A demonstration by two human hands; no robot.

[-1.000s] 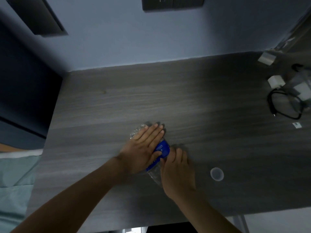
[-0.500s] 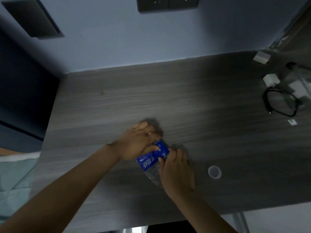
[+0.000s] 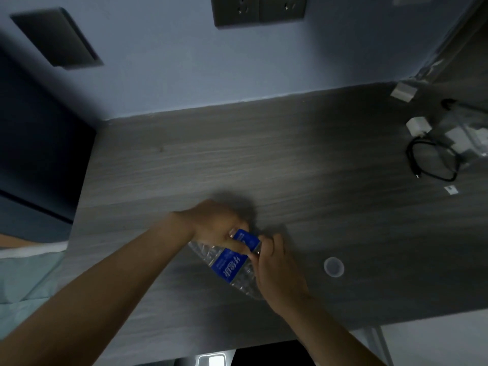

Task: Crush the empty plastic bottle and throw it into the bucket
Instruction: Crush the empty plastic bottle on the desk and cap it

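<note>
A clear plastic bottle [image 3: 227,262] with a blue label lies flattened and crinkled on the grey wooden table [image 3: 264,159], near its front edge. My left hand [image 3: 214,223] curls around the bottle's upper end, fingers wrapped over the label. My right hand [image 3: 277,268] grips the bottle's right side, hiding that part of it. The bottle's cap [image 3: 334,267] lies apart on the table, to the right of my hands. No bucket is in view.
A black cable [image 3: 433,162] coiled beside white chargers [image 3: 420,126] lies at the table's far right. Wall sockets [image 3: 258,9] sit above the table's back edge. A pale green cloth [image 3: 23,276] shows at the left, beyond the table.
My left hand went from pressing flat on the bottle to curling around it. The bottle's label has turned into view and the bottle now tilts between both hands.
</note>
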